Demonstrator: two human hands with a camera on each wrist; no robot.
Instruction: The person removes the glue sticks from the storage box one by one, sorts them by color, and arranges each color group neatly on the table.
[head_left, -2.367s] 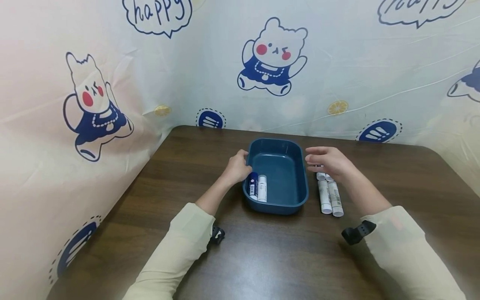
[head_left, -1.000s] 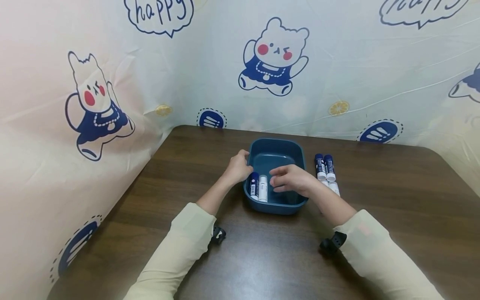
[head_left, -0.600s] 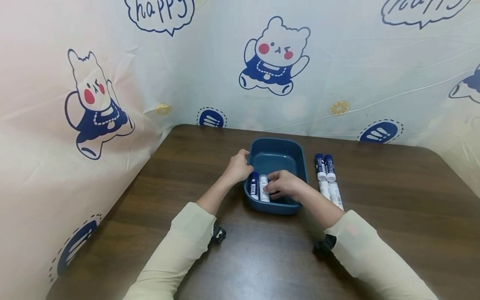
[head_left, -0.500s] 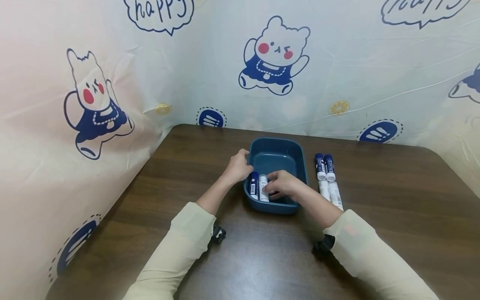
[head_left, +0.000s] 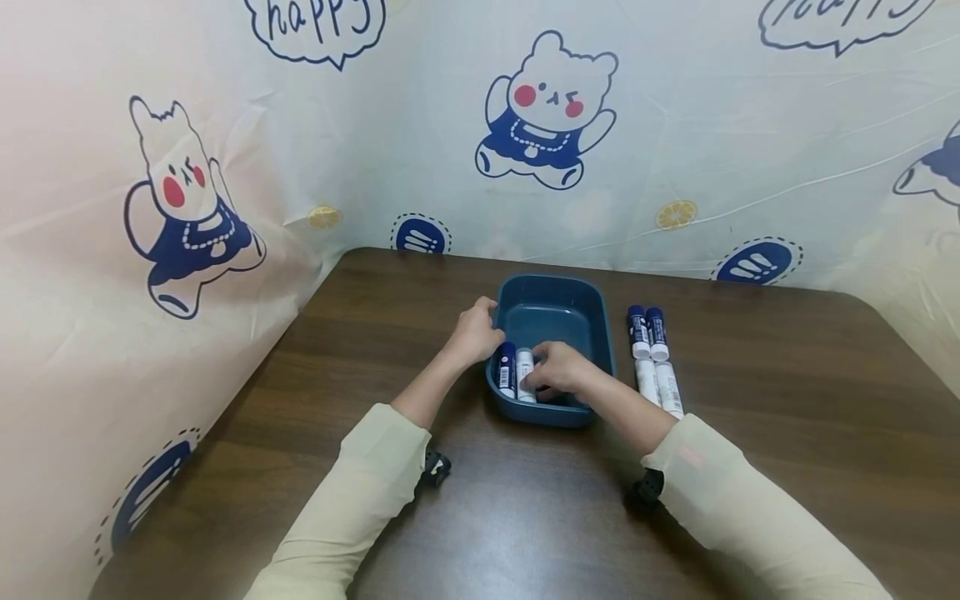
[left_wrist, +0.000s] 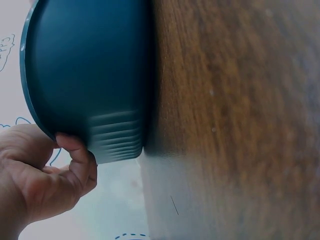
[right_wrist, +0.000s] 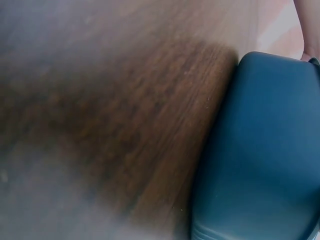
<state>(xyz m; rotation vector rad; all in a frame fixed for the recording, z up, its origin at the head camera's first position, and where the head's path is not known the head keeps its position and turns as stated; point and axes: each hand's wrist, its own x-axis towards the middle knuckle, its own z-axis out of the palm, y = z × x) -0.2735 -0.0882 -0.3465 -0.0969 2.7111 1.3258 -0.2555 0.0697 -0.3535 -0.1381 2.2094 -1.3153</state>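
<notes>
Head view: right hand (head_left: 561, 369) touches white tube (head_left: 522, 367), axis along tray's (head_left: 546, 323) length.

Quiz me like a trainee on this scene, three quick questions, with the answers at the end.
1. Multiple choice: what does the left hand grip?
A) the right sleeve
B) the rim of the rectangular blue plastic bin
C) a navy-and-white tube

2. True or false: the right hand is outside the bin.

3. Count: how many cylindrical tubes are visible on the dark brown wooden table outside the bin?

Key:
1. B.
2. False; it is inside the bin, touching the white cylindrical tube there.
3. Four: two navy-and-white tubes and two white tubes.
</notes>
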